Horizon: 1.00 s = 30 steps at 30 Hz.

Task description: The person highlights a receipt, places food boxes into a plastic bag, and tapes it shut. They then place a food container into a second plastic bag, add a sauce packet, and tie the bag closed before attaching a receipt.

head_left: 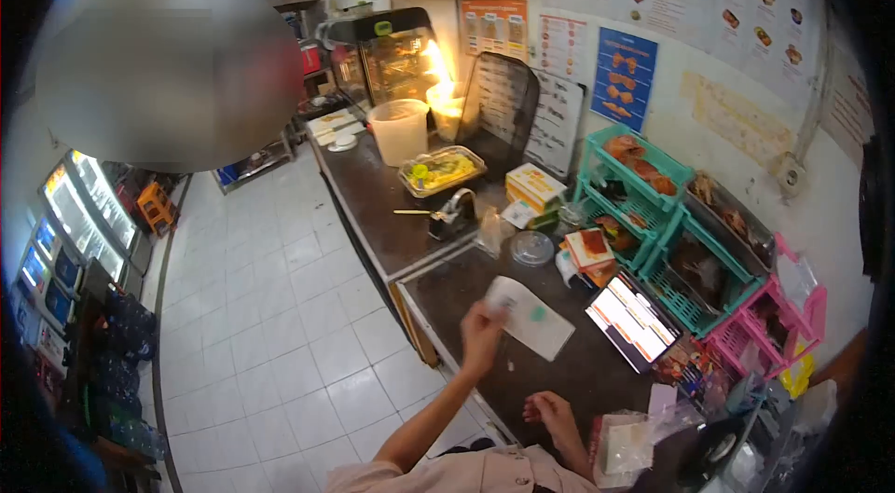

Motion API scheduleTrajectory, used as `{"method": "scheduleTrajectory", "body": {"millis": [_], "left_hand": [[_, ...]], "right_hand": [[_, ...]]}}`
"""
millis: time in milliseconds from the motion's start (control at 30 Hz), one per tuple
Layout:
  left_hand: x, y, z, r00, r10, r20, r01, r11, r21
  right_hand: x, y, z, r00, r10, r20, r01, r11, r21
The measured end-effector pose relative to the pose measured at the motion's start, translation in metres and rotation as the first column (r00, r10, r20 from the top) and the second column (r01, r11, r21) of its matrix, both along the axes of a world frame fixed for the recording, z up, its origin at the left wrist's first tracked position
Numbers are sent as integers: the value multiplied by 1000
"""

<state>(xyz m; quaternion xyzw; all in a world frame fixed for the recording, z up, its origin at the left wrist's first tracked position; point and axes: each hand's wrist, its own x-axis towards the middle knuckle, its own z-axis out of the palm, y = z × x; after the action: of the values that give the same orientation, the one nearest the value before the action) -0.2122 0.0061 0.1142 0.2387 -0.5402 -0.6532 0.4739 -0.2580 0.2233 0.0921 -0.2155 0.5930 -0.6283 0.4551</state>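
Note:
My left hand (482,336) pinches the near left end of a flat white paper bag (543,333) with a green print. The bag lies on the dark counter (447,302), its held end slightly raised and blurred. Close to the counter's front edge, my right hand (557,418) hovers with its fingers curled in and nothing visible in them. A tablet (634,321) with a lit screen sits right of the bag. Beyond the bag are a round clear lid (532,249) and a small stack of packets (589,251).
Green baskets (643,143) and a pink basket (811,316) line the wall side. Further along stand a foil tray (443,172), a white bucket (399,131), a yellow-and-white box (534,185) and a glass display case (396,55). A person with a blurred head is at upper left.

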Motion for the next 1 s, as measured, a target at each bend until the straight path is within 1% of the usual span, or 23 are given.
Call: {"method": "scheduleTrajectory", "body": {"millis": [33, 67, 100, 133, 167, 200, 233, 333, 367, 400, 433, 467, 500, 533, 567, 600, 633, 700, 767, 833, 933, 967, 1000], "left_hand": [[28, -25, 25, 969, 217, -116, -223, 974, -40], [64, -59, 43, 868, 483, -115, -490, 871, -43], [114, -57, 112, 816, 573, -79, -575, 818, -10], [153, -84, 124, 649, 678, -344, -728, 686, -20], [194, -96, 145, 514, 714, -475, -805, 593, 22], [224, -90, 167, 395, 762, -513, -855, 509, 98], [248, -93, 172, 317, 769, -555, -900, 428, 78], [264, -70, 165, 300, 796, -526, -907, 408, 100], [264, -76, 130, 357, 788, -501, -897, 438, 50], [252, -70, 110, 394, 834, -386, -866, 478, 149], [234, -61, 87, 472, 831, -295, -828, 533, 177], [217, -56, 52, 559, 805, -199, -786, 591, 183], [196, -37, 32, 712, 691, -123, -651, 716, 252], [182, -21, 5, 851, 524, 7, -514, 831, 212], [155, 1, 6, 890, 440, -117, -407, 884, 229], [137, 16, -14, 942, 292, -168, -248, 939, 240], [128, 32, -33, 988, 151, -31, -134, 941, 312], [104, 65, -30, 998, -42, -35, 52, 930, 365], [98, 86, -40, 974, -227, 4, 208, 900, 384], [89, 94, -42, 907, -411, 95, 344, 851, 398], [65, 113, -19, 934, -351, 70, 343, 934, 99], [56, 115, -32, 935, -318, 159, 319, 948, 24], [50, 122, -31, 932, -328, 153, 330, 944, 12]], "right_hand": [[6, -17, 3, 999, 38, -5, -38, 999, -5], [13, -32, 5, 996, 88, -9, -88, 996, -5], [19, -48, 7, 989, 147, -14, -148, 989, -5], [22, -62, 11, 982, 185, -27, -185, 983, -8], [26, -69, 13, 976, 216, -32, -217, 976, -2], [28, -75, 12, 971, 236, -42, -236, 972, -2], [30, -82, 9, 959, 274, -76, -275, 961, -2], [34, -96, -1, 918, 394, -39, -393, 919, 28], [35, -98, -7, 898, 439, -16, -439, 898, 29], [37, -100, -15, 879, 476, 11, -476, 879, 28], [38, -103, -22, 862, 506, 38, -507, 862, 24], [41, -105, -27, 847, 517, 125, -514, 856, -55], [46, -107, -30, 827, 520, 211, -502, 854, -136], [50, -108, -33, 804, 516, 295, -469, 856, -218], [51, -109, -32, 751, 499, 433, -402, 865, -300], [49, -107, -29, 676, 479, 560, -315, 875, -368], [48, -100, -31, 575, 458, 678, -209, 883, -420], [32, -96, -48, 649, 347, 678, 19, 882, -470], [16, -81, -25, 875, 21, 483, 238, 851, -468], [-2, -54, 20, 907, -195, 373, 359, 820, -446], [-25, -12, 36, 894, -253, 370, 423, 749, -510], [-29, 3, 37, 919, -236, 314, 368, 797, -479], [-24, 17, 31, 947, -227, 227, 312, 817, -485]]}}
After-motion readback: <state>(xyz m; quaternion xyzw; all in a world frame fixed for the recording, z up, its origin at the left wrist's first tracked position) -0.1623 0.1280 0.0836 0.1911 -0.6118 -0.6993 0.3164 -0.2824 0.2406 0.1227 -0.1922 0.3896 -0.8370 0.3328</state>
